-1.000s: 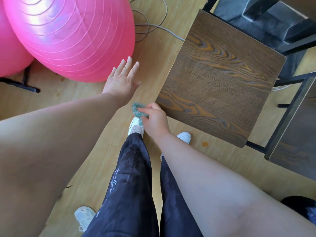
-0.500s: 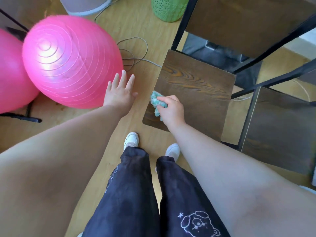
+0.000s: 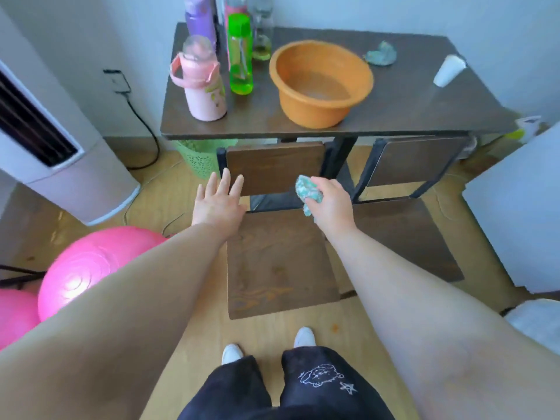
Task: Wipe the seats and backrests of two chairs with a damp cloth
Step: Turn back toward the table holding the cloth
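Two dark wooden chairs with black metal frames stand side by side, tucked toward a table. The left chair's seat (image 3: 278, 268) lies right in front of me, its backrest (image 3: 272, 166) beyond it. The right chair's seat (image 3: 403, 237) and backrest (image 3: 418, 160) are to the right. My right hand (image 3: 328, 204) grips a bunched teal cloth (image 3: 307, 190) at the lower right corner of the left chair's backrest. My left hand (image 3: 219, 201) is open, fingers spread, by the backrest's left edge; whether it touches the chair is unclear.
The brown table (image 3: 409, 110) carries an orange basin (image 3: 321, 83), pink (image 3: 203, 86), green (image 3: 240, 56) and purple bottles, a second cloth (image 3: 380, 54) and a white cup (image 3: 448, 71). Pink exercise balls (image 3: 91, 262) sit left, a white tower appliance (image 3: 60, 147) behind them, a green basket (image 3: 200, 156) under the table.
My view has tilted up from the floor and seat to the table. My right hand carried the cloth from the seat's near left corner up to the backrest; my left hand moved toward the backrest.
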The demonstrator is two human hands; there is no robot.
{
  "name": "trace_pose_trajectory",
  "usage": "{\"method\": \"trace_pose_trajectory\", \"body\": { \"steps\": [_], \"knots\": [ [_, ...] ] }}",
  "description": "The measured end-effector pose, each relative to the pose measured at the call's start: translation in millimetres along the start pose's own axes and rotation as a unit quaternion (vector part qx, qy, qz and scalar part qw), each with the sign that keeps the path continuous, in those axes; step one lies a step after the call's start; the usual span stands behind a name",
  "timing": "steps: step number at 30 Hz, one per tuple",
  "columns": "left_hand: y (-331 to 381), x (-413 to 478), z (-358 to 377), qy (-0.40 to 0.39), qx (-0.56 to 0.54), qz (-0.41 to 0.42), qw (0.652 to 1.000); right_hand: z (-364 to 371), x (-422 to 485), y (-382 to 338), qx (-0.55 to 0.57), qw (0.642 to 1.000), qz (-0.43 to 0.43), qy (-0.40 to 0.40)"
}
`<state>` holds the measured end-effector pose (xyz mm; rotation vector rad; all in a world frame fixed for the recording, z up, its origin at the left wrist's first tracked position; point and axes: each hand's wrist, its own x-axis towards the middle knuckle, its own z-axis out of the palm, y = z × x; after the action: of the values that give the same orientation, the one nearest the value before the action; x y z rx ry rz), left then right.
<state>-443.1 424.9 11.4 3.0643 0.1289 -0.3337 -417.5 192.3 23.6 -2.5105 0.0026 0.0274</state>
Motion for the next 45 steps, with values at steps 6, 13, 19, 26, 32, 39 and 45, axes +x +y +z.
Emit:
{"method": "trace_pose_trajectory", "body": {
  "steps": [6, 13, 19, 26, 32, 39, 45],
  "knots": [
    [55.7, 6.7, -66.7, 0.013, 0.016, 0.059, 0.998, -97.0, 1.7, 14.8, 0.010, 0.996, 0.030, 0.083],
    [152.3, 27.1, -113.0, 0.040, 0.047, 0.093, 0.994, -195.6, 16.1, 83.4, -0.058, 0.992, 0.017, 0.107],
    [262.5, 42.7, -131.6, 0.068, 0.024, 0.058, 0.996, -270.6, 47.0, 168.3, -0.050, 0.994, -0.019, 0.097],
    [344.7, 43.4, -132.4, 0.085, 0.012, 0.012, 0.996, -323.7, 90.9, 237.6, -0.043, 0.995, -0.044, 0.072],
    [354.1, 43.7, -137.0, 0.056, 0.019, -0.023, 0.998, -319.5, 119.5, 250.0, -0.014, 0.998, -0.020, 0.064],
    [356.4, 78.9, -130.2, 0.041, -0.007, -0.006, 0.999, -304.7, 149.6, 250.6, -0.028, 0.998, 0.001, 0.048],
    [352.3, 120.1, -119.1, 0.008, -0.020, 0.037, 0.999, -298.6, 186.0, 244.2, -0.048, 0.997, 0.019, 0.054]
  ]
}}
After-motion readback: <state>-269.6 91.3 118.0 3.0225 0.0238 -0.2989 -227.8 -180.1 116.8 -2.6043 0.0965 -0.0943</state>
